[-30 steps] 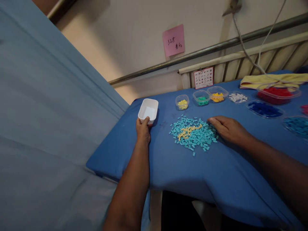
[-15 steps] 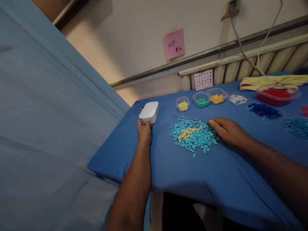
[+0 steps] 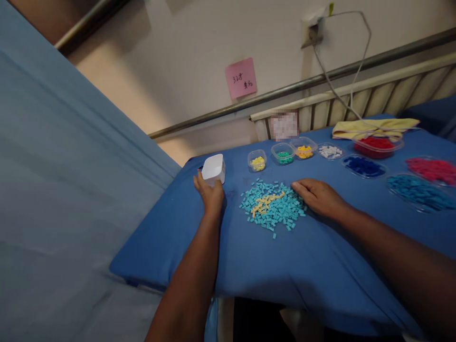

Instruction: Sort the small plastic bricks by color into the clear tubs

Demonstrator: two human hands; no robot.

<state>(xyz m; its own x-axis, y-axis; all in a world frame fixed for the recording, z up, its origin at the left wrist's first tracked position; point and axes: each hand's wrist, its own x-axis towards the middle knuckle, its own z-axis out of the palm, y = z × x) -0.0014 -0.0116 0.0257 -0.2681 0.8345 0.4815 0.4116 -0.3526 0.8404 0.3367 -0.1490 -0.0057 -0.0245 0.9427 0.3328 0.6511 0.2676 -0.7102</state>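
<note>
A white plastic box (image 3: 213, 167) stands on the blue-covered table towards the left. My left hand (image 3: 210, 192) is at its near side, thumb and fingers spread apart, close against the near wall. A loose pile of small turquoise bricks (image 3: 276, 218) lies in front of me, with a streak of pale yellow bricks (image 3: 263, 203) on top. At the pile's right edge rests my right hand (image 3: 317, 195), fingers closed together and tips against the bricks. Whatever may be between those fingers is hidden.
Behind the pile, clear tubs hold yellow bricks (image 3: 258, 164), green bricks (image 3: 284, 157) and orange bricks (image 3: 304, 152). White (image 3: 330, 152), dark blue (image 3: 364, 166), red (image 3: 377, 143), pink (image 3: 431, 169) and teal pieces (image 3: 416, 191) sit farther right. A yellow cloth (image 3: 370, 128) lies behind; a curtain (image 3: 71, 156) hangs left.
My left hand has loosened from the white box, its fingers spreading apart. My right hand stays at the pile's edge. The view has turned to the right.
</note>
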